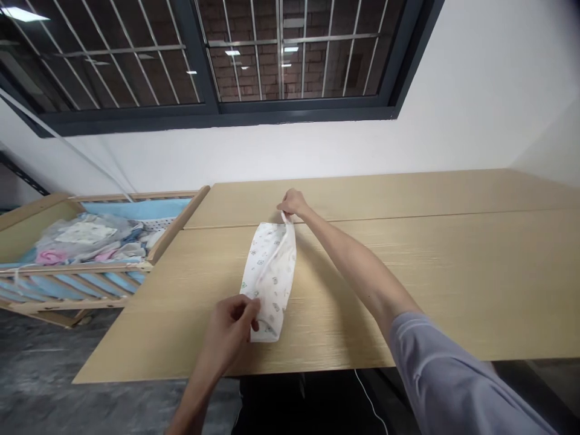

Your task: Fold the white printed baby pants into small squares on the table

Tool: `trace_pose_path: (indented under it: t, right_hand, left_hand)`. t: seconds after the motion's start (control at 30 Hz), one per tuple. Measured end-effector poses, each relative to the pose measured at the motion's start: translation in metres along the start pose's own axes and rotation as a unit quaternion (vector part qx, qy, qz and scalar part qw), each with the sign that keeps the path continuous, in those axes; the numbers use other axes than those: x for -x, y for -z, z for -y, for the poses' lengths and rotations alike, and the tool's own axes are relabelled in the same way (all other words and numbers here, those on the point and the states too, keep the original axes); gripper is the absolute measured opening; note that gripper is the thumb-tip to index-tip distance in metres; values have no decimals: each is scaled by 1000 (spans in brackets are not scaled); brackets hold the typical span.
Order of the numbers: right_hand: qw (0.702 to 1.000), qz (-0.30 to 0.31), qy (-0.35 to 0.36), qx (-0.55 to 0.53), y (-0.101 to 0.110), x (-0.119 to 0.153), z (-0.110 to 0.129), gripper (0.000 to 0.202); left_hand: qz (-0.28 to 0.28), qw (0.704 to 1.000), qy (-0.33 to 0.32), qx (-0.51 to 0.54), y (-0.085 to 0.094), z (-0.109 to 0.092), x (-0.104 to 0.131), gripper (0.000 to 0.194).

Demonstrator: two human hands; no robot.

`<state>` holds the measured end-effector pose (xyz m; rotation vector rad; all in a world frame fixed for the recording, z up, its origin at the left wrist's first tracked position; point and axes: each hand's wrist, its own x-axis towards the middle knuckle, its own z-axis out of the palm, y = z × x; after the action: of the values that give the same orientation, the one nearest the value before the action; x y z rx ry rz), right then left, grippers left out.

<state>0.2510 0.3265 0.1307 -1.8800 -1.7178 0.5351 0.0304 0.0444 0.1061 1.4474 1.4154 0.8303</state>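
Note:
A white piece of fabric [270,272] printed with small dark figures lies lengthwise before me on the wooden tabletop. It looks folded, and I cannot tell whether it is a garment or a plain cloth. My right hand [292,203] reaches across to its far end and pinches the far right corner, lifting that edge off the table. At the near left edge is my left hand [233,329], fingers curled and thumb against the fabric, closed on its border. Part of that border is hidden by the fingers.
The light wooden tabletop [430,272] runs far to the right and meets the white wall [254,151]. On the left stands a wooden crib [156,241] with blue lining, holding a pile of clothes and plastic bags [90,235]. A barred window is above.

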Motion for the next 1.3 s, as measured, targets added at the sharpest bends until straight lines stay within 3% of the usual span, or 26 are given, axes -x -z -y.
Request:
trace_pose_path:
  t: [0.13,0.23,0.37,0.43,0.5,0.6,0.77,0.83,0.97,1.1,1.3]
  right_hand:
    - [999,34,-10,23,-38,-2,33,15]
    - [998,48,-7,39,-62,4,45,21]
    - [997,47,19,50,-71,17,50,25]
    - [996,36,59,51,-68,28,52,32]
    - [987,33,150,42,-64,50,53,38]
    - [936,91,339,22,-62,104,46,49]
    - [780,264,566,35,-72,198,15,62]
    - [754,285,592,32,-77,212,1,61]
    - [789,290,540,47,-87,190,-17,65]
    - [836,275,468,81,-91,129,-25,67]
    - [899,193,363,149,-83,39,-41,58]
  left_hand:
    - [-32,997,28,-63,20,35,1,46]
    - [-48,982,18,-184,25,49,4,44]
    - [-166,906,11,-390,28,49,21,30]
    - [-230,871,-91,-423,25,49,35,26]
    - [-238,841,-239,-422,17,53,46,23]
    - [-192,794,-364,-447,-1,67,56,35]
    - [-191,756,-378,-499,-24,96,55,44]
    - [-198,755,-372,-503,-26,100,55,42]
    - [-185,759,-370,-502,-24,99,57,42]
    - [-175,752,-373,-514,-21,99,58,46]
    - [-184,744,-380,-517,-23,103,58,49]
